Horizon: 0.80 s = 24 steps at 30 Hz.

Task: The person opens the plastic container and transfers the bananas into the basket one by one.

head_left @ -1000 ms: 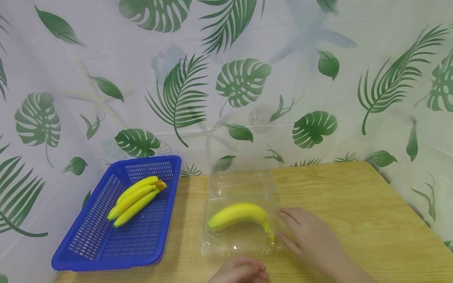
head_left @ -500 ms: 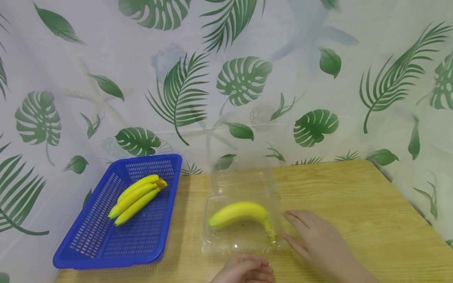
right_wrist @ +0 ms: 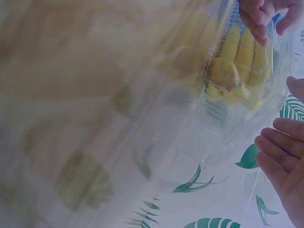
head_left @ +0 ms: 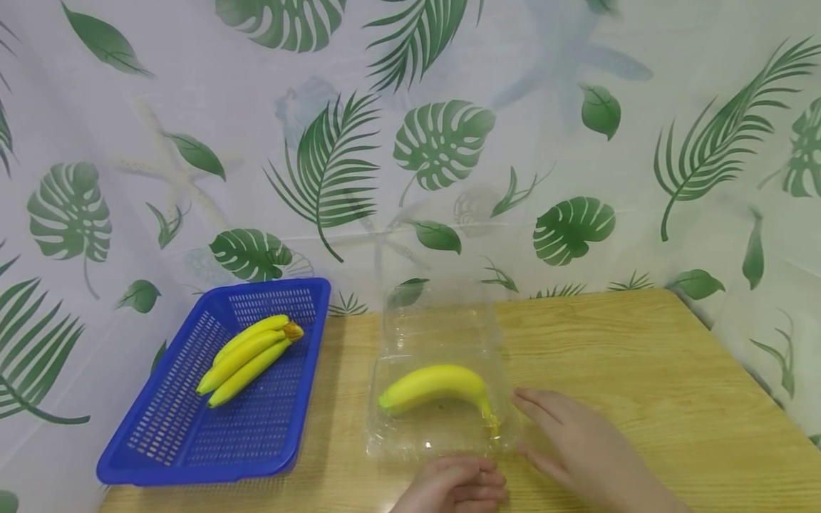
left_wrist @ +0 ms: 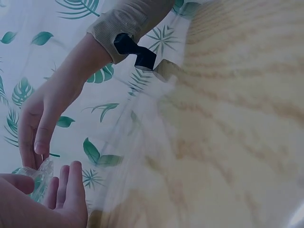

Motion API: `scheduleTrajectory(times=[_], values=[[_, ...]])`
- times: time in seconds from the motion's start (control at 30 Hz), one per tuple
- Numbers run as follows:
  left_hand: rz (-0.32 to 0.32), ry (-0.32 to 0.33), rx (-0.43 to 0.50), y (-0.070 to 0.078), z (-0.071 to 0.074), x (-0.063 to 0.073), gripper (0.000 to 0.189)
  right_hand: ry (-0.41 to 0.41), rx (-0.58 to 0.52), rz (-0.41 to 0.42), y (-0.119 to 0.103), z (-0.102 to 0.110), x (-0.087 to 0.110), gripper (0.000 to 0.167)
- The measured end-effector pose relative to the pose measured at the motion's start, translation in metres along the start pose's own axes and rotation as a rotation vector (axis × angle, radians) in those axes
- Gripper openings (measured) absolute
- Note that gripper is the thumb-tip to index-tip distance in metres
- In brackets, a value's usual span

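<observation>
A single yellow banana (head_left: 436, 385) lies in the base of a clear plastic clamshell box (head_left: 400, 443), whose lid (head_left: 436, 324) is folded back toward the wall. My left hand (head_left: 455, 486) is at the box's front edge, fingers loosely bent, gripping nothing; whether it touches the rim I cannot tell. To the right of the box is my right hand (head_left: 580, 445), its fingers extended toward the side wall and holding nothing. The left wrist view shows both hands, left (left_wrist: 57, 204) and right (left_wrist: 52, 109), around part of the clear plastic.
At left on the wooden table (head_left: 609, 342) stands a blue perforated basket (head_left: 291, 434). A bunch of bananas (head_left: 246, 360) lies inside it. Behind the table hangs a white sheet (head_left: 513, 164) printed with green leaves. The table's edge runs down the right side.
My right hand has drawn back to the right, away from the box. The left hand has shifted a little to the right along the front edge. Banana and box stay put.
</observation>
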<state>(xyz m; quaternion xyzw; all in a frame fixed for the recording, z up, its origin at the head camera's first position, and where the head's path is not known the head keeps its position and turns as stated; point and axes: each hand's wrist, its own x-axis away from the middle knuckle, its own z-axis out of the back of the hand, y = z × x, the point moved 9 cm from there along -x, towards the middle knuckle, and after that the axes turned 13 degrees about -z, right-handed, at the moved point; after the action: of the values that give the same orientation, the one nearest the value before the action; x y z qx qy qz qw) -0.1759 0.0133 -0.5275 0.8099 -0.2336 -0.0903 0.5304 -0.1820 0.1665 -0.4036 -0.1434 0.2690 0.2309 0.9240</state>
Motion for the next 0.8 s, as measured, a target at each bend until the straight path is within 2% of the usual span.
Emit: scheduleTrajectory(times=[0.13,0.37,0.8], values=[[-0.005,0.026,0.003,0.0,-0.001,-0.001,0.047,-0.027,0.008,0.008,-0.001,-0.002,0.002,0.062],[-0.019,0.031,0.018,-0.001,-0.008,-0.004,0.047,-0.071,0.004,0.028,-0.002,-0.007,0.003,0.065],[-0.017,0.089,0.083,0.0,-0.016,-0.007,0.05,-0.046,0.01,0.066,-0.006,-0.008,0.004,0.074]])
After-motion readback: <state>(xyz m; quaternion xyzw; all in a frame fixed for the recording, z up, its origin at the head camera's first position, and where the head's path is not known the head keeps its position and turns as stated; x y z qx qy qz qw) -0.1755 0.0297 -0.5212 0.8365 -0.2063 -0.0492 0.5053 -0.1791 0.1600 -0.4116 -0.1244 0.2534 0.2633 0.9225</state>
